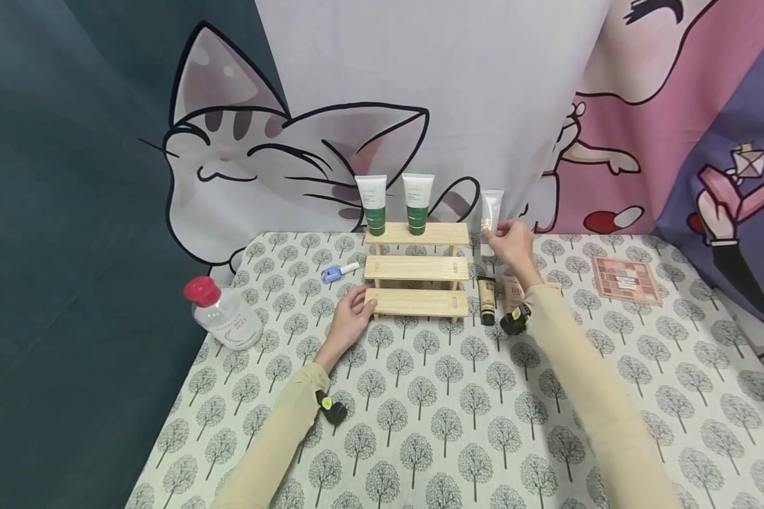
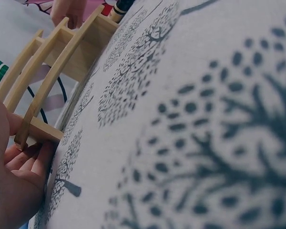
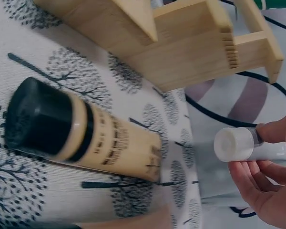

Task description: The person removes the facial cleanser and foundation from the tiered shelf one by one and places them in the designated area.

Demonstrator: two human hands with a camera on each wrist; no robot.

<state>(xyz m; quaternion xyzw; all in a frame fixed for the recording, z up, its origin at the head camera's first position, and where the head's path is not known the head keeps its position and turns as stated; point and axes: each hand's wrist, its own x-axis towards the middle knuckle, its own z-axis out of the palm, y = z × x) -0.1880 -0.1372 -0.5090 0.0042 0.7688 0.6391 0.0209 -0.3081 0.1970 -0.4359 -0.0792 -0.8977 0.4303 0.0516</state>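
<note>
In the head view, a three-step wooden display stand (image 1: 420,302) stands on the table. My left hand (image 1: 350,314) grips the left end of its lowest step, and the left wrist view shows the thumb and fingers around that wooden end (image 2: 40,128). To the right of the top step, my right hand (image 1: 514,247) pinches a pale squeeze tube (image 1: 492,203), held upright with its white cap (image 3: 233,144) downward. Two white-and-green tubes, a left one (image 1: 373,199) and a right one (image 1: 418,198), stand on the top step. The lower two steps hold nothing.
Right of the stand lie a beige tube with black cap (image 1: 487,293) and a pinkish pack (image 1: 513,290), partly hidden by the right wrist. Farther right is a pink palette (image 1: 627,280). Leftward are a small blue bottle (image 1: 332,273) and a red-capped clear bottle (image 1: 232,325). A printed curtain (image 1: 420,78) hangs behind.
</note>
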